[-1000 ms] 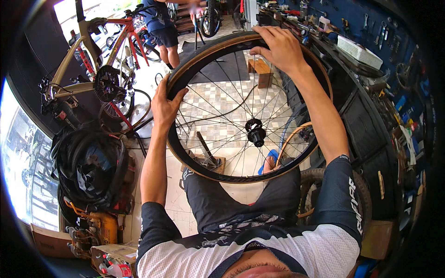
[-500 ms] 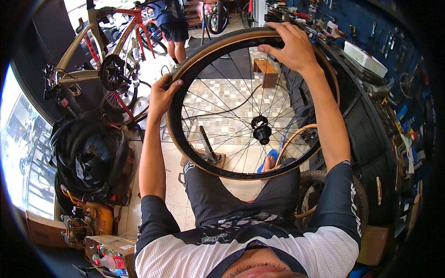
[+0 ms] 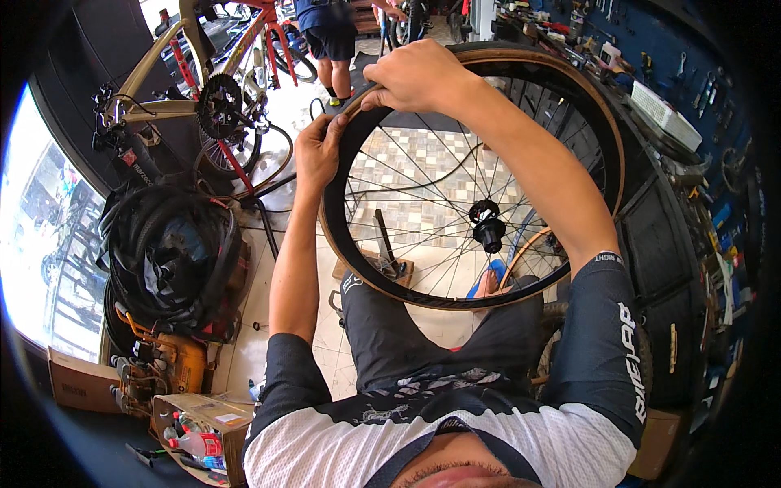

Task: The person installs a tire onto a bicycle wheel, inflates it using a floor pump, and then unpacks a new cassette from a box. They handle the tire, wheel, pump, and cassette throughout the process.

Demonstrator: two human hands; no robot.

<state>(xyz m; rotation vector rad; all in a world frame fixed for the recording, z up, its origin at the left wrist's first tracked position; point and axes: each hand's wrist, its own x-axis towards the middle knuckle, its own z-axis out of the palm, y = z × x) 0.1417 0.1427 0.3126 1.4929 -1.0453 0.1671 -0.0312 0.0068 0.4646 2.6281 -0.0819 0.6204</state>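
Observation:
A bicycle wheel (image 3: 345, 236) with a deep black rim, black spokes and a tan-walled tyre (image 3: 616, 154) stands tilted above my thighs. Its black hub (image 3: 488, 228) shows in the middle. At the upper left of the rim, my left hand (image 3: 318, 150) is closed round the edge, thumb on the tyre's near side. Close beside it, my right hand (image 3: 415, 77) grips the tyre at the top left, its forearm crossing in front of the wheel. Whether the tyre bead sits inside the rim there is hidden by my fingers.
Bike frames (image 3: 220, 106) stand at the left, above a heap of black tubes (image 3: 167, 252) and an orange machine (image 3: 175, 362). A wooden block with an upright lever (image 3: 386, 244) lies on the floor. Tools hang on the blue wall (image 3: 667, 49). Another person (image 3: 329, 49) stands ahead.
My right hand has moved left along the tyre from the top right to beside my left hand. The wheel appears slightly further right in view.

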